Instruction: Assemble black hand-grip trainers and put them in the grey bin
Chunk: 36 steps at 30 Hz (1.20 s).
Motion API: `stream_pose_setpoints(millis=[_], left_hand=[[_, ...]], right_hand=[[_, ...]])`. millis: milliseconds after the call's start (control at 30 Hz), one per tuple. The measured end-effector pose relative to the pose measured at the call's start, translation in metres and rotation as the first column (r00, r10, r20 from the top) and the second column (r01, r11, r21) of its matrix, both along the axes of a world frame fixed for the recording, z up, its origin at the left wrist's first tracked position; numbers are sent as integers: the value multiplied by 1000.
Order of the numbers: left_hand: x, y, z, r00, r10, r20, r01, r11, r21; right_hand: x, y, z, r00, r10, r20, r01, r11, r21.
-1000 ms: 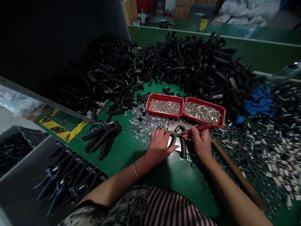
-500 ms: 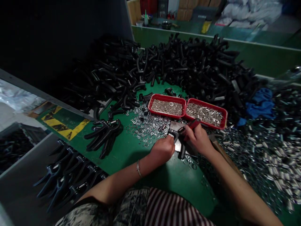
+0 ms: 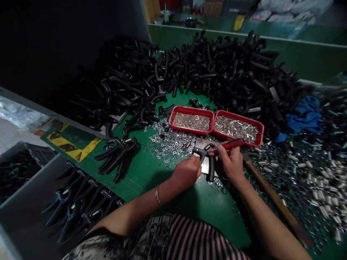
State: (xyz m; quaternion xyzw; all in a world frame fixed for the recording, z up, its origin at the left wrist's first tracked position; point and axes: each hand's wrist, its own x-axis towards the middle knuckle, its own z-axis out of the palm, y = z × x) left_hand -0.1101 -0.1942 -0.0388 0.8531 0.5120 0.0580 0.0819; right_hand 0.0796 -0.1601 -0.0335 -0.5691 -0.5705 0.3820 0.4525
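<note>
My left hand [image 3: 187, 172] is closed on a black curved handle [image 3: 202, 155], holding it over a small metal plate [image 3: 206, 164]. In my right hand [image 3: 232, 163] is a red-handled screwdriver [image 3: 230, 144]; its thin shaft points left at the curved handle. Whether the tip touches the handle I cannot tell. Another black handle [image 3: 211, 169] lies on the plate between my hands. Loose metal rings [image 3: 173, 142] are spread over the green table to the left of the plate.
Two red trays [image 3: 189, 130] of small metal parts stand behind the plate. A large pile of black handles [image 3: 187, 68] fills the back. A hammer [image 3: 273, 195] lies to the right, beside silver cylinders [image 3: 322, 195]. Assembled black pieces [image 3: 119, 159] lie left, near a grey bin [image 3: 29, 184].
My right hand has turned and drawn slightly right, so the screwdriver lies flatter and shows more fully. My left hand keeps its hold on the handle. The camera view has shifted a little.
</note>
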Motion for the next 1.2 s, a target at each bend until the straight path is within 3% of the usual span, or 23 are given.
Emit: stream_pose_setpoints(millis=[333,433,500,567,633,700,767,800,867,933,1100,1200], left_hand=[[-5,0,-3,1000,11,23,-11,1000,18],[1,-3,0,999,-2,52,2,1000,10],[17,0,-1,992,-71,100,71,997,4],[35,7,-7,975,-170,145,170,985,10],[43,13,-12,968,-202,146,206,978,-14],[37,12,-13,981,-153,118,162,984,-72],[20,7,-13,994,-74,86,83,991,-105],[10,5,-13,996,-41,79,48,995,-92],[-4,2,-16,997,-20,78,22,999,-34],[-9,0,-18,997,-27,77,26,1000,15],[0,-3,-10,999,-13,45,12,1000,27],[3,-5,-6,999,-2,39,2,1000,-3]], right_hand=[[-5,2,-3,977,-13,215,-8,995,98],[-4,-4,7,877,21,480,-79,992,100],[9,-3,14,762,77,643,-139,989,47],[28,7,18,709,69,701,-116,993,19],[39,24,20,833,47,551,-49,999,-10],[37,39,22,978,110,175,-94,991,-97],[25,49,22,991,128,-26,-130,986,-108],[19,51,21,971,82,-226,-104,991,-86],[11,47,17,907,40,-419,-71,996,-57],[8,36,9,905,32,-424,-62,996,-57],[5,8,-12,976,32,-214,-46,997,-63],[7,5,-8,972,46,-230,-63,996,-65]])
